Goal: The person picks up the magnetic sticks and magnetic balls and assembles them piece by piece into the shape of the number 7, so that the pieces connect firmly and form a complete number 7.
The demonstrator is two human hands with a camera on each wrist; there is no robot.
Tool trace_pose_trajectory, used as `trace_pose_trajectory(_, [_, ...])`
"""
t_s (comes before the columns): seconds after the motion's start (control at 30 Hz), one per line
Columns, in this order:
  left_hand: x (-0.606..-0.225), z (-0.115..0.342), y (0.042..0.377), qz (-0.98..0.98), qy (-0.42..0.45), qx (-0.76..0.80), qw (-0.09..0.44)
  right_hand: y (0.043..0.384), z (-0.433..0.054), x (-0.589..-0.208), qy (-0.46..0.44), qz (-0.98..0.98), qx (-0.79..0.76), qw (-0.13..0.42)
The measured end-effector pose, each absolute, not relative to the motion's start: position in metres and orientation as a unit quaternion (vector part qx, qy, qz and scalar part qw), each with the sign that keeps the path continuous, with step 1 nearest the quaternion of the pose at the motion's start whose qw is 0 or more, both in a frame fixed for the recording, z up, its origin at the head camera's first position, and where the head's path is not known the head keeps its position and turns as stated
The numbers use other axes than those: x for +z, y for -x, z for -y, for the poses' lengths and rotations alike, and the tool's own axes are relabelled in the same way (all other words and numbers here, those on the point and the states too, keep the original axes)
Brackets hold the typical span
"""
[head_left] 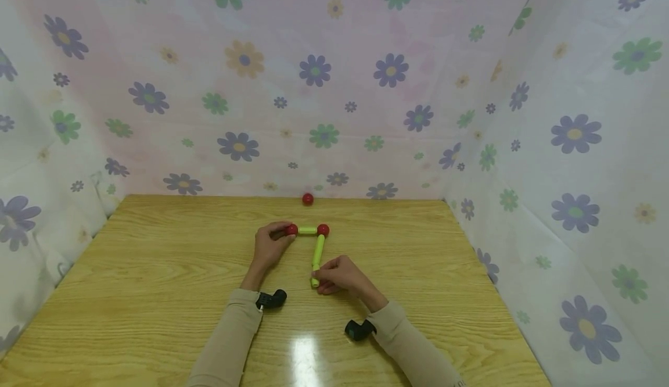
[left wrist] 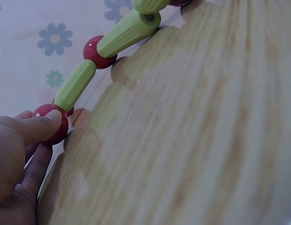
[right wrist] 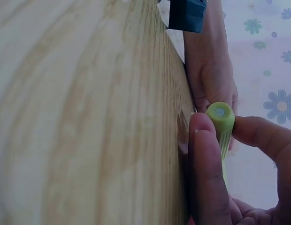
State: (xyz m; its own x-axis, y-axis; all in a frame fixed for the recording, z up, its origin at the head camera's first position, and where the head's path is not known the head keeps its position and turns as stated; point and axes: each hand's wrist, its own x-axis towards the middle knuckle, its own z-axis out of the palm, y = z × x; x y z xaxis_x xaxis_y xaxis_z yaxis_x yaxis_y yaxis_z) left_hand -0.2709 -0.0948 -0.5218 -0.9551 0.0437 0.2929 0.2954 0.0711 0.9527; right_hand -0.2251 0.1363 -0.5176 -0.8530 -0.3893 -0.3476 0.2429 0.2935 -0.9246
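On the pale wood-grain bench (head_left: 418, 271), the left hand (head_left: 270, 246) pinches a glossy red ball (head_left: 292, 229) between thumb and fingers, toward the far edge. A short, ribbed yellow-green rod (head_left: 308, 230) runs from that ball, roughly parallel to the far edge, to a second glossy red ball (head_left: 323, 230) on the side toward the right edge. From the second ball, another ribbed yellow-green rod (head_left: 318, 250) points toward the near edge.

The right hand (head_left: 342, 276) grasps a third yellow-green rod (right wrist: 221, 119) between thumb and fingers; a grey disc (right wrist: 220, 112) shows in its end. This rod is in line with the second one, but whether the two touch is unclear.

A loose red ball (head_left: 308, 199) sits by the middle of the far edge, apart from the joined pieces. Both wrists, in beige sleeves (head_left: 227, 334), carry black devices (head_left: 273, 299). Flower-printed cloth (head_left: 282, 79) hangs behind the far edge.
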Motion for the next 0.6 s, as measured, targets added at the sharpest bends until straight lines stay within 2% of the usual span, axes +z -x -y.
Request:
trace_pose_trajectory(0.3, [-0.55,0.094,0.289,0.729,0.107,-0.668,0.108,0.221,-0.136,-0.512,0.062,-0.794,-0.553,0.244])
trace_pose_trajectory(0.6, [-0.554,0.096,0.291,0.727,0.102,-0.671,0.103,0.219,-0.14,-0.511,0.101,-0.806,-0.533,0.237])
